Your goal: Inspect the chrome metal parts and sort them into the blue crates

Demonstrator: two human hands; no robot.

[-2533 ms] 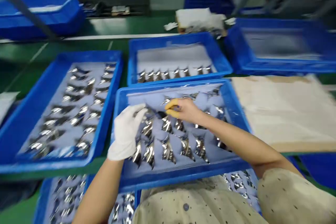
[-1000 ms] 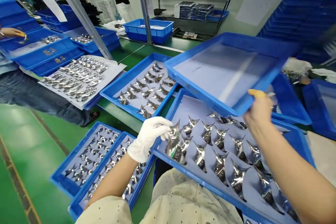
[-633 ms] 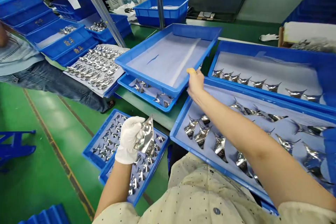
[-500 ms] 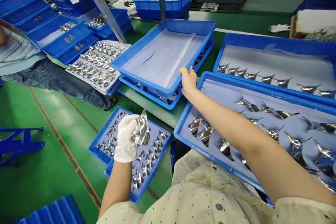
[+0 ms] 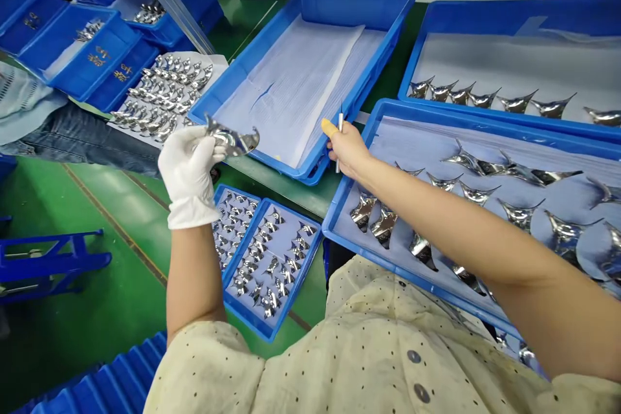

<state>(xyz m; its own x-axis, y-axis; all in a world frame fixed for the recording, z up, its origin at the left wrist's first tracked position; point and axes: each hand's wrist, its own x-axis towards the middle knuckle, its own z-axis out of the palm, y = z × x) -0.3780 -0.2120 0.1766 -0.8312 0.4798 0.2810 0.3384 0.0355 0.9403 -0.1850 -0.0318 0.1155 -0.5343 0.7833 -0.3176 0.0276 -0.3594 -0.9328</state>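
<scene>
My left hand (image 5: 189, 165), in a white glove, pinches a shiny curved metal part (image 5: 234, 141) with pointed ends. It is raised over the left edge of the paper-lined blue tray (image 5: 233, 87), which is stacked on another. My right hand (image 5: 348, 150) is bare, with a yellow cover on one finger. It grips a slim silver pen-like tool (image 5: 339, 142) with a thin dark tip pointing up, beside the tray's right rim. I cannot tell whether that hand touches the rim. A blue tray of similar metal parts (image 5: 359, 233) lies under my right forearm.
Another blue tray (image 5: 485, 16) with a row of parts stands at the back right. Lower trays of parts (image 5: 272, 330) sit left of my body. A person's jeans (image 5: 97, 136) show at the left, beside stacked blue bins (image 5: 111, 61). A metal post (image 5: 167, 0) rises behind.
My left hand has moved up and left with the metal part, which has turned to lie flatter. The right hand now shows the pen-like tool upright at the tray's rim. The view has tilted down.
</scene>
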